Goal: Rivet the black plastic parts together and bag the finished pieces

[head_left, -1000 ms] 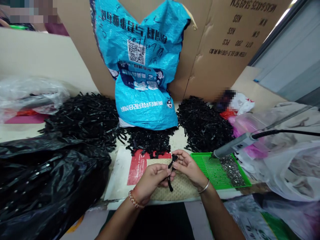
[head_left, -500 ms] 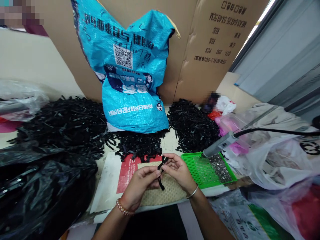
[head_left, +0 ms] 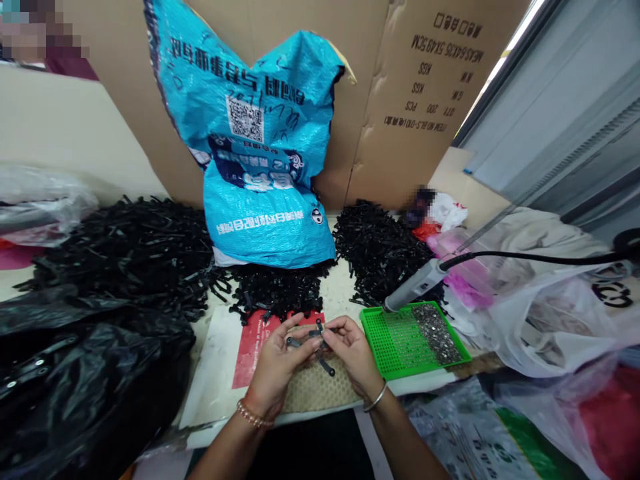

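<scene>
Small black plastic arms [head_left: 326, 365] are pinched between both hands, above a beige honeycomb-textured mat [head_left: 310, 390]. My left hand [head_left: 284, 353] grips them from the left with thumb and fingers. From the right, my right hand [head_left: 351, 347] pinches the same parts near their crossing point. The pieces cross at an angle, and the fingers partly hide the joint. Right of my hands lies a green perforated tray [head_left: 373, 333] with small shiny metal pieces [head_left: 435, 330]. A grey cylindrical tool [head_left: 415, 285] on a black cable hangs over the tray's back edge.
Heaps of black parts lie at the left [head_left: 135, 260], centre [head_left: 275, 290] and right [head_left: 383, 250]. A blue sack [head_left: 270, 227] stands before a cardboard box [head_left: 380, 153]. A black plastic bag [head_left: 100, 387] fills the left front; clear plastic bags [head_left: 540, 327] crowd the right.
The black parts between my hands have turned and spread into a crossed shape. The grey tool has shifted left in view, and its tip sits nearer the tray's back left.
</scene>
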`<action>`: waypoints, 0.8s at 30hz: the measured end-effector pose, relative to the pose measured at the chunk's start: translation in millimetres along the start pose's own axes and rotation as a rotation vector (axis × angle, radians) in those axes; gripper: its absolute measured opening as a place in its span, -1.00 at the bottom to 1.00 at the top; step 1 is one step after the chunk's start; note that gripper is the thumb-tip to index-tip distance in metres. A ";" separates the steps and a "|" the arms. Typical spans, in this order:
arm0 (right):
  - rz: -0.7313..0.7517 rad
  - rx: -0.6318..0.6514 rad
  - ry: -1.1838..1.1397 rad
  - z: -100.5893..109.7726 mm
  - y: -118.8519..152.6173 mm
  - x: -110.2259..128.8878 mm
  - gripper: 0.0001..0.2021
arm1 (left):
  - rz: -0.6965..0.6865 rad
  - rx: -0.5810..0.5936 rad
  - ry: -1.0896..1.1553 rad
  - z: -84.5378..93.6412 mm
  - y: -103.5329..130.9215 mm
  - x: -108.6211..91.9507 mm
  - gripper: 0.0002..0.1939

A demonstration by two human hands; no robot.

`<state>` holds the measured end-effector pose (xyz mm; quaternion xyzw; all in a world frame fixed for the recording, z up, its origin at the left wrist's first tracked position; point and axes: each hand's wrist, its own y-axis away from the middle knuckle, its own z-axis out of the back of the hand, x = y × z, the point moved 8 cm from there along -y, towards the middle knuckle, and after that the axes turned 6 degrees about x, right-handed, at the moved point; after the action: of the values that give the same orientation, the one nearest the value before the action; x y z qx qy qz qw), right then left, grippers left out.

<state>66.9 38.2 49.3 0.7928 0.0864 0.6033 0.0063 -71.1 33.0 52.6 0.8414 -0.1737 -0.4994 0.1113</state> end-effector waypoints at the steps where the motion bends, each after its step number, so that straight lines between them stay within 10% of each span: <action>1: 0.000 -0.003 0.008 0.3 1.0 0.5 -0.69 | 0.015 0.004 0.008 0.4 -1.0 2.7 -0.18; 12: -0.029 0.102 0.038 -5.4 19.3 -6.9 -0.65 | 0.030 0.020 0.088 0.7 -0.6 3.7 -0.06; 24: 0.012 -0.113 0.081 18.4 27.2 -17.9 -0.61 | 0.105 0.100 0.252 -14.2 -1.0 31.7 -0.63</action>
<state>83.4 10.5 30.3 0.7666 0.0475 0.6389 0.0438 -44.5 21.3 33.6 0.8917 -0.2270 -0.3741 0.1160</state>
